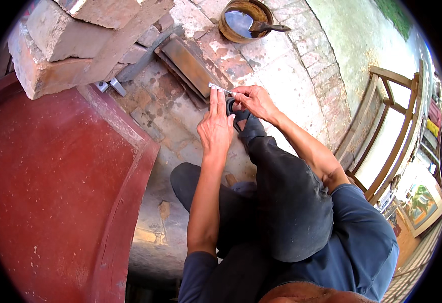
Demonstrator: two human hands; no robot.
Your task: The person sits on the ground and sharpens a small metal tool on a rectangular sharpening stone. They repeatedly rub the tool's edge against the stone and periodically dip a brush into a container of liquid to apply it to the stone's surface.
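A thin, shiny metal strip lies across the near end of a long, brown-grey rectangular block, which looks like a sharpening stone. My left hand has its fingers stretched out, their tips resting on the strip from above. At the strip's right end, my right hand pinches it between thumb and fingers. What the strip belongs to is too small to make out. Just under my right hand is my foot in a dark sandal.
Stacked bricks rise at the upper left, above a red painted slab. A round bowl of liquid, with a brush across its rim, stands beyond the block. A wooden frame stands at right on the brick paving.
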